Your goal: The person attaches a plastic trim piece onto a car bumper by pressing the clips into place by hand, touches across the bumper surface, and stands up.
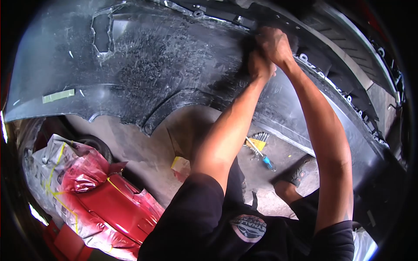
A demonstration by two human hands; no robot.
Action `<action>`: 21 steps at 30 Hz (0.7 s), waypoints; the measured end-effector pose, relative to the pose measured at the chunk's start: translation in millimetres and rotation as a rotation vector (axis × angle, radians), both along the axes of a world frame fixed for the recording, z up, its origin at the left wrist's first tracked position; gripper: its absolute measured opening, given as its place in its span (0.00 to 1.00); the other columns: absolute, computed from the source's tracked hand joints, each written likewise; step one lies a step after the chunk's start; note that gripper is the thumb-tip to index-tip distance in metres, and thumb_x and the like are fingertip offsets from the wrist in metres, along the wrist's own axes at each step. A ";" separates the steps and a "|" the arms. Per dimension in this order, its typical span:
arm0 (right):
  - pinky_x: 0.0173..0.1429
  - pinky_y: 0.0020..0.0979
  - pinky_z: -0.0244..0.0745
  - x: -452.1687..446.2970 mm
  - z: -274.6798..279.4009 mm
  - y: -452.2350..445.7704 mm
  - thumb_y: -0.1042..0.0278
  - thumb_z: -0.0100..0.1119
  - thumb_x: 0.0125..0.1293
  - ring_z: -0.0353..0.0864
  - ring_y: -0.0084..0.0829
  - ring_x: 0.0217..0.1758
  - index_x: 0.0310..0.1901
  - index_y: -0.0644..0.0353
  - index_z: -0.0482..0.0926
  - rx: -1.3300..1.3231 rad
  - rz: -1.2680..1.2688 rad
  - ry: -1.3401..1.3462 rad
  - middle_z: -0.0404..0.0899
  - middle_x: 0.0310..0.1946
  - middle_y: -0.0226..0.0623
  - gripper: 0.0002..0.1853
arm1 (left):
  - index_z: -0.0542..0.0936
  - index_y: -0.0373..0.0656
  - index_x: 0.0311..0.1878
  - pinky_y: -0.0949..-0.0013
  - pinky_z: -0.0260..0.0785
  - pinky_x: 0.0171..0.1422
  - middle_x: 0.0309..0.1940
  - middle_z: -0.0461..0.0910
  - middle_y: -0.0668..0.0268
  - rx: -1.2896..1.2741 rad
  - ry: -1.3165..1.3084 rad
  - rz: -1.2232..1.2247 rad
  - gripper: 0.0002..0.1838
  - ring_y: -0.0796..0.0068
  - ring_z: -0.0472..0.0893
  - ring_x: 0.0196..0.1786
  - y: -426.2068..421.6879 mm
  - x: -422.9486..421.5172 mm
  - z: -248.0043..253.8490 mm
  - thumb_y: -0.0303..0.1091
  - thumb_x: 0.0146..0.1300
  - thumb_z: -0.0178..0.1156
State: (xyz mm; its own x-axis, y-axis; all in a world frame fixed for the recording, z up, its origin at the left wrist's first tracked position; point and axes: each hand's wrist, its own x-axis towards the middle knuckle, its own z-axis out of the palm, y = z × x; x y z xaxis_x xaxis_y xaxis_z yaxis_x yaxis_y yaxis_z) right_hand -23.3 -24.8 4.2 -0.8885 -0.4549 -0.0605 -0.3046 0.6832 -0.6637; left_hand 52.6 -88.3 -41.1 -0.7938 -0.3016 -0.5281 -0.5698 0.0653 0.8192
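A large dark, scuffed panel (143, 65) spans the upper part of the head view, with an irregular cutout at its upper left. Near the panel's top edge, right of centre, my two hands are close together. My right hand (275, 43) is closed, slightly above and beyond the other. My left hand (260, 65) is closed too, just below it, against the dark surface. What either hand holds is hidden. A pale green strip (58, 96) lies on the panel's left part.
A red painted part (115, 204) with masking plastic stands at the lower left. On the floor below the panel lie a blue-handled screwdriver (268, 163), a yellow tool holder (257, 144) and a small box (180, 168). Another dark part (348, 39) is at the upper right.
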 end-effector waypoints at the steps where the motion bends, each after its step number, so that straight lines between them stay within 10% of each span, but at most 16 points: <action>1: 0.59 0.45 0.81 -4.4 -11.9 0.4 0.66 0.65 0.68 0.86 0.57 0.54 0.54 0.63 0.85 0.008 0.031 0.023 0.87 0.46 0.57 0.16 | 0.85 0.38 0.27 0.64 0.79 0.26 0.17 0.85 0.59 -0.019 -0.002 -0.024 0.19 0.65 0.87 0.19 0.8 -0.2 -7.7 0.42 0.72 0.65; 5: 0.58 0.41 0.80 -4.5 -13.3 6.0 0.64 0.65 0.71 0.89 0.51 0.54 0.53 0.66 0.85 -0.252 -0.038 -0.087 0.88 0.48 0.55 0.16 | 0.86 0.43 0.35 0.64 0.76 0.24 0.21 0.84 0.61 -0.331 0.181 -0.252 0.07 0.70 0.87 0.22 -1.4 2.4 -28.9 0.34 0.69 0.65; 12: 0.49 0.35 0.78 8.1 6.8 -5.9 0.67 0.62 0.74 0.86 0.35 0.39 0.47 0.67 0.84 -0.307 -0.108 -0.158 0.87 0.36 0.45 0.11 | 0.73 0.33 0.58 0.72 0.80 0.25 0.40 0.84 0.58 0.488 0.455 0.325 0.12 0.73 0.86 0.29 -24.5 28.0 13.8 0.17 0.74 0.52; 21: 0.41 0.28 0.77 15.5 9.6 -18.6 0.68 0.64 0.73 0.79 0.19 0.32 0.45 0.65 0.86 -0.393 -0.318 -0.281 0.85 0.29 0.33 0.09 | 0.77 0.32 0.51 0.69 0.83 0.36 0.41 0.81 0.60 0.615 0.386 0.499 0.07 0.75 0.84 0.38 -33.2 6.0 -7.8 0.22 0.74 0.56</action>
